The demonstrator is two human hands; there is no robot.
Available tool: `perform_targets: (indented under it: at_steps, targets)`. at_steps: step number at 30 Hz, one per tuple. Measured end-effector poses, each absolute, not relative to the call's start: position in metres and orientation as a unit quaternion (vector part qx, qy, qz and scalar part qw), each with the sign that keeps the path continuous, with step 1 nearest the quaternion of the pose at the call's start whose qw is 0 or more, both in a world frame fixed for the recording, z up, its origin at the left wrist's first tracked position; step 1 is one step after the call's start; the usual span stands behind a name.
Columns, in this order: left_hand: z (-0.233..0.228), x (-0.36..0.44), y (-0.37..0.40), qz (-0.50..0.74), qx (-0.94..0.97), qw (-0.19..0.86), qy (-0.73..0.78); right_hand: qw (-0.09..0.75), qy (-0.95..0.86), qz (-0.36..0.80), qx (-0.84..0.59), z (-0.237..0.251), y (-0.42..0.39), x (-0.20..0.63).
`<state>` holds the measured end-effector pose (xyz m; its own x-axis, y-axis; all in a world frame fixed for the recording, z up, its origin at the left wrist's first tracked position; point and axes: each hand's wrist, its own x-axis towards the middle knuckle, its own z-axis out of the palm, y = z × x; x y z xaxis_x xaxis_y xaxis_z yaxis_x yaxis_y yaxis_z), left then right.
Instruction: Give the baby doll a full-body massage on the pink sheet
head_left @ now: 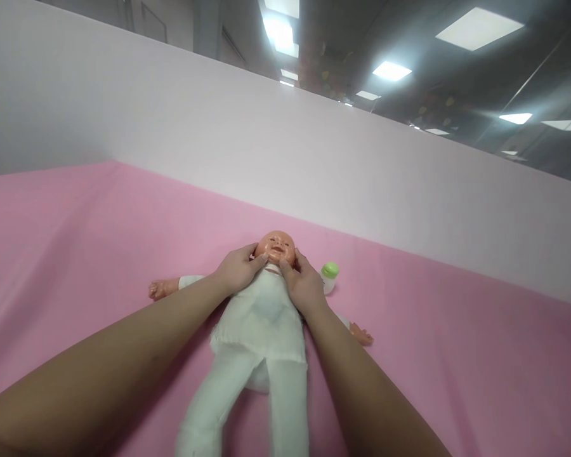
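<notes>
On pink sheet (76, 254), centre: doll (261, 317), face up, white suit, head toward the pale wall (219, 139), arms spread, legs toward the viewer.

Left hand (238, 270): laid on the doll's shoulder and neck, fingers curled around the jaw side of the head; not closed into a fist, clasping lightly.

Right hand (304, 285): mirrored on the other shoulder, thumb at the chin, fingers spread along the neck; likewise a loose clasp on the doll.

Bottle (329, 277): green cap, lying just beside the right hand, near the doll's head, apart from both hands.

Handling note, as judgement: both hands bracket the neck, so an even, gentle hold on each side would keep the head centred; pressing on the face or twisting one side could tilt it.
</notes>
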<state>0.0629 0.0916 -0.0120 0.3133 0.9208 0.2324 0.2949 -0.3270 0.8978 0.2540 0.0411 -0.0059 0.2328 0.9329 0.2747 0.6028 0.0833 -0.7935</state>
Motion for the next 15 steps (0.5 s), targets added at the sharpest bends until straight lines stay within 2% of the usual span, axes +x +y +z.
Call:
perform_targets:
  at_steps: [8,15]
  targets:
    - [-0.0221,0.0666,0.1013,0.443,0.679,0.418,0.41,0.494,-0.584,0.215,-0.608,-0.0127,0.0462,0.2617]
    - [-0.0133,0.0653,0.095,0.444,0.672,0.418,0.42,0.496,-0.569,0.212,-0.62,-0.0114,0.043,0.2566]
